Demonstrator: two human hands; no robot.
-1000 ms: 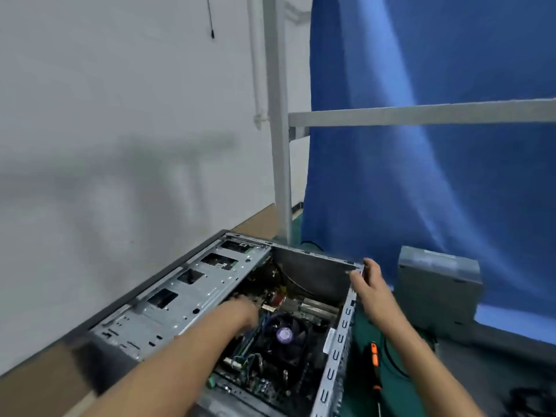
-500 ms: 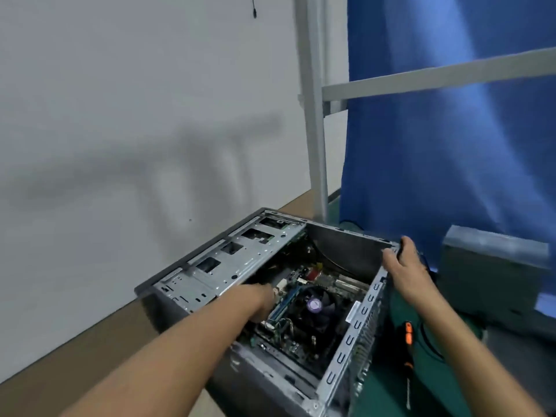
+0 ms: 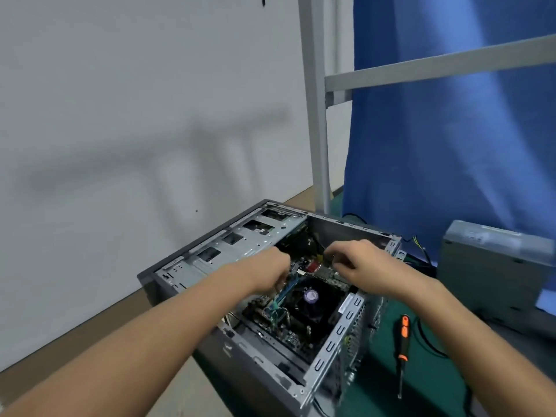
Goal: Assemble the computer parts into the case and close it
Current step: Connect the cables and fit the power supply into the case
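A grey computer case (image 3: 331, 344) lies open on its side, showing the motherboard (image 3: 298, 332) and a black CPU fan (image 3: 311, 296) with a purple centre. My left hand (image 3: 267, 269) reaches into the case from the left, its fingers curled down by the blue memory slot, with the fingertips hidden. My right hand (image 3: 361, 266) is inside the case near the far wall. Its fingers pinch a small dark part beside a red component (image 3: 313, 266); what the part is I cannot tell.
An orange-handled screwdriver (image 3: 403, 341) lies on the green mat (image 3: 427, 383) right of the case. A grey metal box (image 3: 493, 266) stands at the far right with cables beside it. A metal post (image 3: 316, 115), a blue curtain (image 3: 451, 145) and a white wall (image 3: 120, 115) stand close behind.
My right hand left the case's far right rim and moved into the case beside my left hand. The view shifted so the case sits nearer the middle.
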